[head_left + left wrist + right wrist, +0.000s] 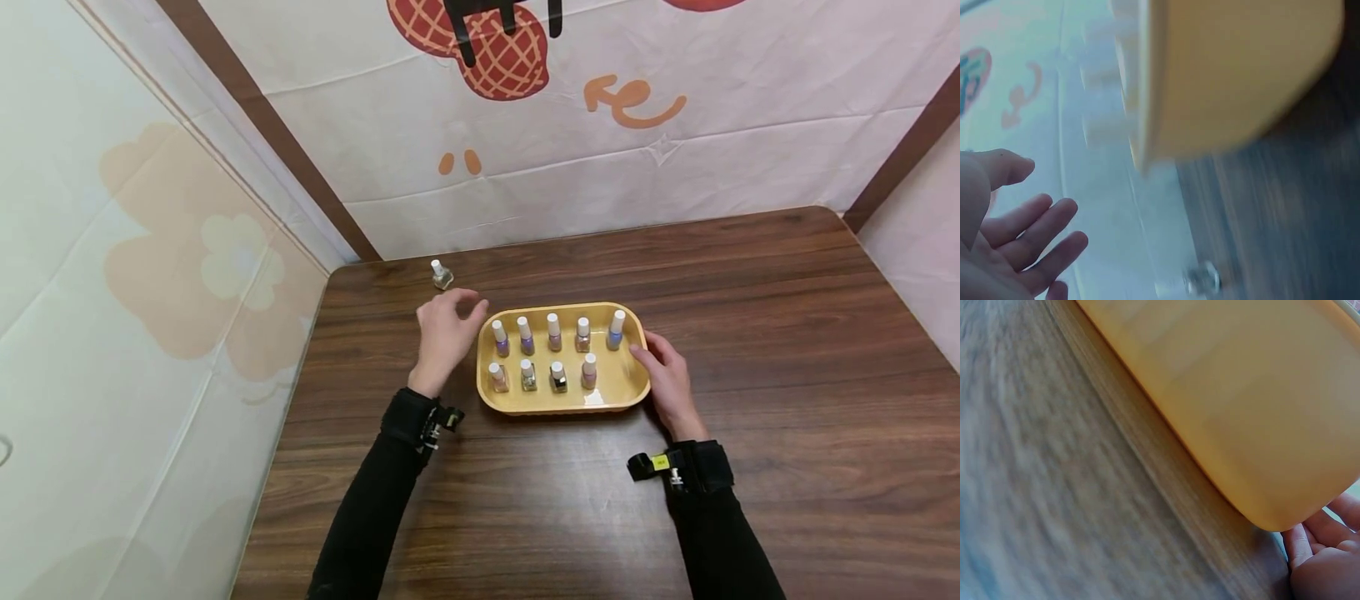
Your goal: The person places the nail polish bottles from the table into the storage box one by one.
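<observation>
A yellow tray (621,385) with rounded corners holds several small nail polish bottles (554,332) with white caps, standing in two rows. My right hand (670,385) grips the tray's right end, thumb over the rim; in the right wrist view its fingers lie against the outer wall. My left hand (444,335) is off the tray's left end, fingers loosely bent with nothing between them, as the left wrist view also shows. Just beyond it, a clear nail polish bottle (442,276) with a white cap stands on the table.
The brown wood-grain table (787,350) ends at a printed white curtain (540,200) along the back. Another pale curtain (187,333) with a flower print hangs along the left edge. Both wrists carry black straps with small cameras.
</observation>
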`<act>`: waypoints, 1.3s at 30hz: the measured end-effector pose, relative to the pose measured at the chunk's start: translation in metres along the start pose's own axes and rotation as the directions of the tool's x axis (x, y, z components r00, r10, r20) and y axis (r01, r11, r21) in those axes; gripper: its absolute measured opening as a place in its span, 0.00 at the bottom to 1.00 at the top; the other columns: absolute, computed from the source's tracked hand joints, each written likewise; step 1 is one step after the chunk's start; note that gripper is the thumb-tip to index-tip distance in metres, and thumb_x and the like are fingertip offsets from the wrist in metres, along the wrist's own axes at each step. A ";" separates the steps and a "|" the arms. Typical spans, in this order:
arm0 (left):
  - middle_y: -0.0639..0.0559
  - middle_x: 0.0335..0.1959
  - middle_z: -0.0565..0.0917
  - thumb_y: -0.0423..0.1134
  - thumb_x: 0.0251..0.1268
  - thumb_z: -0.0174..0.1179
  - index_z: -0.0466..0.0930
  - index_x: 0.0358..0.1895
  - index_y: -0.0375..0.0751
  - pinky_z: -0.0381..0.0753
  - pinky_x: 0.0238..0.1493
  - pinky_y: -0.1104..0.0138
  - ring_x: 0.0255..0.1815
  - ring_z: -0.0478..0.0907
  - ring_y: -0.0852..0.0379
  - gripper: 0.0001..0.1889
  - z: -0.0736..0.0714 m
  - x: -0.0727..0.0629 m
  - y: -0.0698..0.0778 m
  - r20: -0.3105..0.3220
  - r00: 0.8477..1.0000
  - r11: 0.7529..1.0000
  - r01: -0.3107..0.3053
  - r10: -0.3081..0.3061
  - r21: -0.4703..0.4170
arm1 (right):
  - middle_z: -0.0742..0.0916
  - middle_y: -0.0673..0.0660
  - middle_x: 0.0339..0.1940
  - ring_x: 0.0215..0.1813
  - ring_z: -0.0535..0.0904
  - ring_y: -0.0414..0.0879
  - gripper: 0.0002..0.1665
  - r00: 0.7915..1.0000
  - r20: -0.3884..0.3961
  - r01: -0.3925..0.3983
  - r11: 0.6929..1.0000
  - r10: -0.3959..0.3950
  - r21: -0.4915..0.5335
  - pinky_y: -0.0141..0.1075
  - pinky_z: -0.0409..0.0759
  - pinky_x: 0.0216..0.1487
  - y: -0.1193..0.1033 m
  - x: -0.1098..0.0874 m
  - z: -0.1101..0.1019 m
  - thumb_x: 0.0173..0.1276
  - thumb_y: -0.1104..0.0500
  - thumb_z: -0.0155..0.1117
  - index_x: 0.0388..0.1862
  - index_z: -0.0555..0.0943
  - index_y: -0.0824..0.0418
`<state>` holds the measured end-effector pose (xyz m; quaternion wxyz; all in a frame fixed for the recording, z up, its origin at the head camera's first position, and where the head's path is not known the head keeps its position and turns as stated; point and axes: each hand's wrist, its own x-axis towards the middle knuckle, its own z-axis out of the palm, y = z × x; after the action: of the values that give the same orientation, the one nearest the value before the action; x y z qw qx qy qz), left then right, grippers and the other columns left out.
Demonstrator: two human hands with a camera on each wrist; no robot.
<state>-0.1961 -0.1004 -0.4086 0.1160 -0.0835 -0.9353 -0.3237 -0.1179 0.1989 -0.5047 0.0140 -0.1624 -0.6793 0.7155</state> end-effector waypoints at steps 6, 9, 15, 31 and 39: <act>0.44 0.46 0.87 0.44 0.66 0.60 0.84 0.46 0.38 0.62 0.62 0.47 0.52 0.78 0.44 0.15 -0.010 0.020 -0.031 -0.048 0.996 0.997 0.072 -0.072 -0.008 | 0.76 0.62 0.62 0.50 0.74 0.32 0.28 1.000 -0.006 0.009 1.000 -0.009 -0.012 0.20 0.75 0.49 0.001 0.000 -0.001 0.72 0.55 0.57 0.67 0.70 0.67; 0.43 0.46 0.87 0.44 0.66 0.59 0.84 0.47 0.37 0.64 0.62 0.47 0.51 0.80 0.43 0.15 -0.010 0.027 -0.046 -0.053 0.994 0.995 0.098 -0.098 -0.003 | 0.77 0.61 0.61 0.50 0.74 0.32 0.28 1.000 -0.008 0.015 1.000 -0.015 -0.019 0.20 0.75 0.49 0.002 0.000 -0.001 0.72 0.55 0.57 0.66 0.70 0.66; 0.42 0.45 0.86 0.44 0.67 0.58 0.83 0.48 0.38 0.74 0.55 0.51 0.48 0.81 0.44 0.14 -0.003 0.038 -0.068 -0.056 0.978 0.979 0.201 -0.202 -0.029 | 0.76 0.63 0.63 0.50 0.75 0.32 0.28 1.000 -0.009 0.014 1.000 -0.014 -0.020 0.19 0.75 0.49 0.006 0.001 -0.001 0.72 0.55 0.57 0.66 0.70 0.66; 0.40 0.50 0.84 0.43 0.66 0.58 0.79 0.53 0.36 0.75 0.55 0.52 0.53 0.79 0.43 0.18 0.021 0.067 -0.093 -0.120 0.914 0.918 0.371 -0.387 -0.140 | 0.76 0.63 0.63 0.51 0.74 0.33 0.27 1.000 -0.002 0.002 1.000 -0.002 0.000 0.19 0.74 0.50 0.002 0.002 -0.002 0.72 0.57 0.57 0.66 0.70 0.67; 0.39 0.55 0.80 0.40 0.66 0.57 0.76 0.58 0.34 0.74 0.59 0.54 0.57 0.76 0.43 0.20 0.038 0.079 -0.105 -0.115 0.875 0.876 0.446 -0.470 -0.181 | 0.76 0.64 0.62 0.51 0.74 0.34 0.26 1.000 -0.003 0.012 1.000 -0.012 0.006 0.20 0.75 0.50 0.005 0.006 -0.004 0.72 0.58 0.57 0.66 0.71 0.68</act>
<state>-0.3026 -0.1515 -0.4778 0.1016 0.1578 -0.8897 -0.4162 -0.1216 0.2034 -0.5107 0.0200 -0.1591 -0.6779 0.7174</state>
